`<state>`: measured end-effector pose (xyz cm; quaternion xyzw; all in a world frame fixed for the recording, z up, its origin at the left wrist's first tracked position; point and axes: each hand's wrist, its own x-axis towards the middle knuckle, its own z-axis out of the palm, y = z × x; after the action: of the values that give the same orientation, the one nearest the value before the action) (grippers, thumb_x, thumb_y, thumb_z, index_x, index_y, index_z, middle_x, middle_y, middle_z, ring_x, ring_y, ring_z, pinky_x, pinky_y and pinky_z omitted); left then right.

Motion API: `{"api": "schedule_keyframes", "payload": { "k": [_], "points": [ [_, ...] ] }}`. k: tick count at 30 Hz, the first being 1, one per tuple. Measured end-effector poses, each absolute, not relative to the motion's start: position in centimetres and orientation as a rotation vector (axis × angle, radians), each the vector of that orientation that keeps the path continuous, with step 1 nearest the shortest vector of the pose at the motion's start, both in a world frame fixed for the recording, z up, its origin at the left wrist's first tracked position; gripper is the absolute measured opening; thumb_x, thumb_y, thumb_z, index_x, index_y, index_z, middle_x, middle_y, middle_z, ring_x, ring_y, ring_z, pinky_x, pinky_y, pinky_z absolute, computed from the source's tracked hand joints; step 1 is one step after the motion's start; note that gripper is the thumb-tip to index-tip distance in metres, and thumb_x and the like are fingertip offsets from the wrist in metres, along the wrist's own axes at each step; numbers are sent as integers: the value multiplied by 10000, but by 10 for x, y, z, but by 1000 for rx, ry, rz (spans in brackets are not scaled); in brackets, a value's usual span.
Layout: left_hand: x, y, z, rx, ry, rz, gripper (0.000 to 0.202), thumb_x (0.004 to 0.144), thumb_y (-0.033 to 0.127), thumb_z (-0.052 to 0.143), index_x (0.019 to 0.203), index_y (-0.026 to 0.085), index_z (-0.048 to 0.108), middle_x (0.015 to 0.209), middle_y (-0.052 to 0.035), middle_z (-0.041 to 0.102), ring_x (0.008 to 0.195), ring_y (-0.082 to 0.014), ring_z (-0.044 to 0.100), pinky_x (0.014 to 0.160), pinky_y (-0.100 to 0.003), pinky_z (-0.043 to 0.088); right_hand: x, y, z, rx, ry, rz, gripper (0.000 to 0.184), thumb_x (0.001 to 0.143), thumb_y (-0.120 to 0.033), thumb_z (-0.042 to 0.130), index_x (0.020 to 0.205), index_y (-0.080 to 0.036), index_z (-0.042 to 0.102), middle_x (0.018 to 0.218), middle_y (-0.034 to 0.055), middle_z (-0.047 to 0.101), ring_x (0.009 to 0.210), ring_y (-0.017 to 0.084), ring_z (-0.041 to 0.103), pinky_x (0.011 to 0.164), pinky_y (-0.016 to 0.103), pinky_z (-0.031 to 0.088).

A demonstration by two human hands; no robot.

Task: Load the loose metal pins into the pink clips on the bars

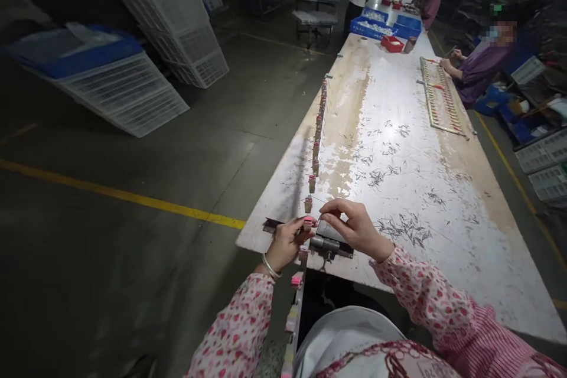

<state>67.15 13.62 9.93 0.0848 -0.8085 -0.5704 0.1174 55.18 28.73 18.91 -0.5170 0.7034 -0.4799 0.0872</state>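
Note:
My left hand (pixel 287 242) is closed around a small pink piece (pixel 307 224) at the near edge of the long white table (pixel 398 147). My right hand (pixel 354 225) pinches something very thin just right of that piece, above a dark metal fixture (pixel 330 240) fixed to the table edge. A line of similar small pink pieces (pixel 316 142) runs away from my hands along the table's left edge. More pink pieces (pixel 296 280) hang below the edge toward my lap.
Thin metal pins (pixel 405 225) lie scattered over the table. A long wooden rack (pixel 438 97) lies at the far right, where a seated person in purple (pixel 481 65) works. Blue trays (pixel 376 26) and a red box (pixel 392 43) stand at the far end. White crates (pixel 133 94) stand on the floor.

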Motion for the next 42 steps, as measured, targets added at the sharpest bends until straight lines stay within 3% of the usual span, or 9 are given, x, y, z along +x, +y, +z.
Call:
{"api": "schedule_keyframes", "payload": {
  "k": [11, 18, 25, 29, 33, 35, 39, 42],
  "points": [
    [672, 136, 98, 229, -2364, -1582, 229, 840, 309, 586, 955, 148, 699, 850, -67, 693, 825, -204, 623, 759, -290, 485, 559, 273, 190, -1836, 2213, -1170, 145, 947, -235, 457, 942, -193, 595, 828, 59, 662, 762, 161, 600, 699, 287, 462],
    [674, 137, 93, 254, -2330, -1683, 266, 845, 365, 577, 892, 121, 673, 766, -23, 645, 714, -163, 567, 676, -250, 465, 561, 272, 190, -1877, 2238, -1076, 159, 948, -264, 478, 961, -174, 608, 818, 65, 653, 748, 154, 601, 680, 265, 463],
    [677, 137, 85, 275, -2138, -1978, 317, 828, 364, 620, 1038, 131, 669, 1064, -116, 683, 1021, -253, 609, 902, -331, 465, 549, 284, 188, -1661, 2212, -1353, 225, 958, -284, 443, 1008, -178, 635, 887, 72, 696, 797, 158, 648, 691, 276, 512],
    [682, 138, 76, 310, -1965, -2151, 427, 814, 391, 643, 1152, 130, 630, 1193, -158, 644, 1146, -281, 568, 999, -396, 420, 506, 332, 131, -1183, 2373, -1274, 263, 924, -366, 481, 921, -165, 651, 848, 66, 700, 736, 164, 654, 636, 269, 511],
    [700, 146, 73, 545, -1722, -2158, 539, 786, 454, 653, 1217, 140, 576, 1250, -152, 610, 1154, -270, 569, 1012, -402, 424, 470, 408, 45, -780, 2631, -471, 227, 886, -334, 494, 954, -177, 644, 871, 55, 692, 797, 170, 637, 722, 271, 467],
    [713, 153, 75, 661, -1694, -2102, 509, 786, 477, 643, 1168, 143, 598, 1188, -140, 642, 1108, -267, 596, 968, -396, 463, 469, 443, 11, -662, 2658, -323, 180, 813, -259, 585, 956, -163, 640, 900, 77, 674, 813, 179, 622, 711, 265, 431],
    [733, 163, 84, 710, -1768, -2144, 442, 798, 470, 638, 1101, 148, 631, 1085, -127, 684, 1011, -256, 634, 878, -364, 512, 487, 480, -25, -554, 2696, -316, 132, 752, -169, 617, 884, -167, 623, 975, 89, 627, 824, 178, 585, 660, 249, 366],
    [738, 168, 90, 684, -1772, -2184, 430, 810, 447, 639, 1128, 158, 620, 1116, -120, 673, 1028, -243, 627, 924, -352, 487, 491, 485, -34, -536, 2703, -448, 65, 782, -155, 553, 792, -171, 615, 911, 72, 619, 812, 168, 565, 679, 252, 356]
  ]
}}
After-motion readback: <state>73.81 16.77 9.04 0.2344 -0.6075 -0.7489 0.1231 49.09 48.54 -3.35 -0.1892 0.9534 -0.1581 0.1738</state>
